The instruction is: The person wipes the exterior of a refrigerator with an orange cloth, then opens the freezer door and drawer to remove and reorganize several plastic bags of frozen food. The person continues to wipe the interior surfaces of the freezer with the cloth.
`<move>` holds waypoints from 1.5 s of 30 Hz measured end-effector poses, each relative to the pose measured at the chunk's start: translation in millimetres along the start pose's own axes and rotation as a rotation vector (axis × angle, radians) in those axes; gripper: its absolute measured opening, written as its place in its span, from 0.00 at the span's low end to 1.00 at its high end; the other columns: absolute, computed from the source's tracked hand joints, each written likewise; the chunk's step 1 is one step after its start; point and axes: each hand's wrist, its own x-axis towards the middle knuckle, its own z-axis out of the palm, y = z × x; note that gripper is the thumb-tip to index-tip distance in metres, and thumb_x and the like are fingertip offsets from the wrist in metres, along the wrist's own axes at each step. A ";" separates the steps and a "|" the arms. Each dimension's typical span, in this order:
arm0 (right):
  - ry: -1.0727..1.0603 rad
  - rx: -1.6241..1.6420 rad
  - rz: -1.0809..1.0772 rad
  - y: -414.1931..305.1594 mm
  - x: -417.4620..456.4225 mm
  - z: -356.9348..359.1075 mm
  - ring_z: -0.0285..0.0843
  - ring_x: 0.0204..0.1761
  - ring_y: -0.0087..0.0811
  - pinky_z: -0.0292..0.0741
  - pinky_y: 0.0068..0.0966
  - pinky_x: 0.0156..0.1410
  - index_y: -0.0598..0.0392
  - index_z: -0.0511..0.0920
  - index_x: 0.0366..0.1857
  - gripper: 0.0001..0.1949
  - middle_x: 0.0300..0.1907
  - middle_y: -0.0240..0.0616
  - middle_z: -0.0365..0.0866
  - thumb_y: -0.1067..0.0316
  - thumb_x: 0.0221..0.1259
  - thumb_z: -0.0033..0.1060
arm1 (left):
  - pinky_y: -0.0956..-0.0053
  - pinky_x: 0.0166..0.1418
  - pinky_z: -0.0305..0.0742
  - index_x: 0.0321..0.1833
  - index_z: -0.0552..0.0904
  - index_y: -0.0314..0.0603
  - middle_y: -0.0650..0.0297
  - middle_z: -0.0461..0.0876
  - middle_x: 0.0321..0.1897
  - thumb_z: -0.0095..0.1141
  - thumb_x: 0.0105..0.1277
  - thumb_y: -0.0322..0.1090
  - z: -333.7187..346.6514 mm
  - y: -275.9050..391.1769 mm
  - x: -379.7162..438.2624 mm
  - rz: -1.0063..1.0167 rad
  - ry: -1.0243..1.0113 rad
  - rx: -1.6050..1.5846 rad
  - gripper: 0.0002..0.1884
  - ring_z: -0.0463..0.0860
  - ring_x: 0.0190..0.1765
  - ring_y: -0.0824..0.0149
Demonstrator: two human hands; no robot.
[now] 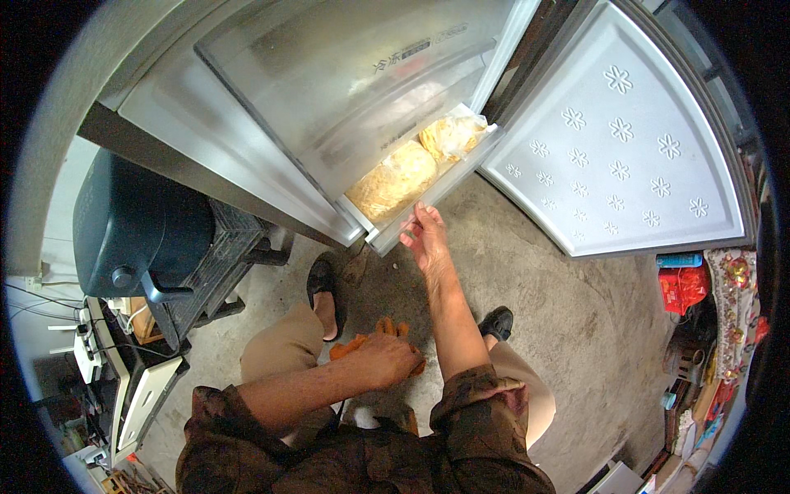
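Note:
An orange cloth [358, 346] is bunched under and around my left hand [392, 360], whose fingers are closed on it. My right hand [426, 234] is at the front edge of the lowest freezer drawer [395, 238], fingertips at its rim and the other fingers curled. That drawer is pulled partly out. Inside it lie a bag of pale yellow food [395, 179] and a second clear plastic bag of yellowish food [453, 134]. Closed translucent drawer fronts [321, 74] rise above it, bearing writing.
The freezer door [617, 154], with embossed snowflakes, stands open on the right. A dark air fryer-like appliance [142, 228] sits on a dark stool [216, 265] at left. A white router [86, 352] is at far left. Shelves at right hold a red package [682, 287]. My feet are on concrete floor [592, 321].

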 end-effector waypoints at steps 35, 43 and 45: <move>-0.138 -0.329 -0.003 -22.2 65.4 68.1 0.78 0.39 0.30 0.84 0.31 0.41 0.52 0.39 0.78 0.38 0.49 0.42 0.75 0.74 0.69 0.47 | 0.36 0.60 0.70 0.49 0.80 0.42 0.37 0.74 0.56 0.48 0.70 0.46 -18.3 -10.5 -29.3 -0.049 0.073 -0.113 0.16 0.71 0.60 0.27; -0.141 0.163 -0.292 -78.4 -5.9 129.8 0.79 0.32 0.26 0.80 0.26 0.39 0.55 0.75 0.49 0.10 0.35 0.31 0.79 0.65 0.70 0.56 | 0.42 0.51 0.73 0.44 0.81 0.44 0.42 0.75 0.46 0.50 0.68 0.40 -39.1 -24.4 -34.8 -0.039 0.141 -0.222 0.10 0.76 0.49 0.37; -0.306 0.265 -0.276 -87.6 -6.2 144.3 0.82 0.35 0.29 0.82 0.30 0.41 0.52 0.75 0.45 0.07 0.36 0.32 0.80 0.63 0.71 0.56 | 0.44 0.50 0.74 0.43 0.80 0.45 0.43 0.76 0.44 0.50 0.67 0.38 -33.1 -25.6 -26.6 -0.013 0.188 -0.158 0.09 0.76 0.50 0.39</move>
